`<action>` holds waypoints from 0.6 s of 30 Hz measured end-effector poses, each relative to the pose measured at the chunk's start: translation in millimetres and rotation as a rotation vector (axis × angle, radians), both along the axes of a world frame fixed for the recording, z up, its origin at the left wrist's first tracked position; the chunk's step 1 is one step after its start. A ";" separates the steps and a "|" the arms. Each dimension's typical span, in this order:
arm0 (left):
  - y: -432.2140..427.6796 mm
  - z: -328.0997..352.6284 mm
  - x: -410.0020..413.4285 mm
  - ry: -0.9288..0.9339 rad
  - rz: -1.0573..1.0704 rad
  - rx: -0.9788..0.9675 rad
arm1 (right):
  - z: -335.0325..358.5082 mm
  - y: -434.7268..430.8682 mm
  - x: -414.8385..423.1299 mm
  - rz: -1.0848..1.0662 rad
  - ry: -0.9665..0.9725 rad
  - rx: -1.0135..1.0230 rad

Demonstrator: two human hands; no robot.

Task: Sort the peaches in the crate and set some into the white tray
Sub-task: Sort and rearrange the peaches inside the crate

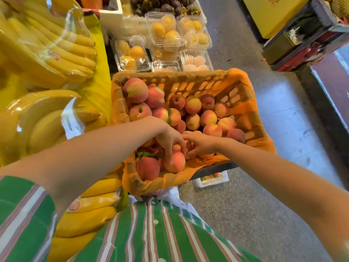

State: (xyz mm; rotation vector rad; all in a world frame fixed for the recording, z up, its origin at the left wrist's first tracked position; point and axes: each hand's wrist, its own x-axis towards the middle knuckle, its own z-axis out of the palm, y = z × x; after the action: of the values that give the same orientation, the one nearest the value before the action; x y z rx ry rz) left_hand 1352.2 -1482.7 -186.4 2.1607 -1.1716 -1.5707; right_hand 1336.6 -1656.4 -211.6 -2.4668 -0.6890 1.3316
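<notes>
The crate [188, 80] sits at centre, lined with an orange liner [243, 112] that laps over its rim. The peaches [192, 104] fill it in a loose heap, banked higher at the far left corner.

Both hands meet over the near part of the crate, fingertips almost touching.
- The left hand [168, 135] reaches in from the left. Its fingers and thumb are curled down around the near peach [177, 161], which lies against the near liner edge.
- The right hand [201, 143] comes in from the right with its fingers bent toward the left hand. We cannot tell whether it grips a fruit or only rests on the pile, because the hand itself covers the contact area.

Just left of the near peach lies a redder leafy peach [147, 167]. The fruit behind it is in shadow under the left wrist.

The white tray [211, 180] is below the crate's near right corner. We see only one corner, as a dark ledge [213, 168] and the liner hide the rest. Its contents are too small to make out.

The bagged bananas [56, 46] fill the left side, blurred by glare. The clear boxes [164, 31] of yellow fruit stand beyond the crate. The dark fruit [166, 4] is cut off at the far edge. The striped shirt [151, 233] fills the near edge.
</notes>
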 end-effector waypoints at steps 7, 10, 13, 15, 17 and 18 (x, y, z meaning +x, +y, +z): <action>5.2 3.0 10.8 0.056 0.030 0.027 | 6.7 -15.7 3.1 -0.049 0.031 0.039; 10.7 8.6 19.2 0.123 0.132 0.026 | 23.9 -33.7 6.8 -0.179 0.099 0.064; 13.7 12.5 26.7 0.233 0.269 0.008 | 38.9 -51.1 8.8 -0.283 0.114 0.097; 13.3 15.0 31.2 0.281 0.315 -0.014 | 45.6 -60.8 9.1 -0.333 0.144 0.122; 12.4 16.4 34.6 0.319 0.355 -0.029 | 50.3 -70.0 9.7 -0.357 0.153 0.125; 12.0 16.5 35.6 0.330 0.376 -0.038 | 52.8 -73.8 9.6 -0.361 0.148 0.122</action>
State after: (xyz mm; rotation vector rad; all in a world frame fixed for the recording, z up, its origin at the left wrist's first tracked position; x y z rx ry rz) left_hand 1387.8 -1470.7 -169.9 1.8638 -0.6455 -1.6306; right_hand 1346.2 -1730.2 -158.8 -2.2341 -0.2644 1.2724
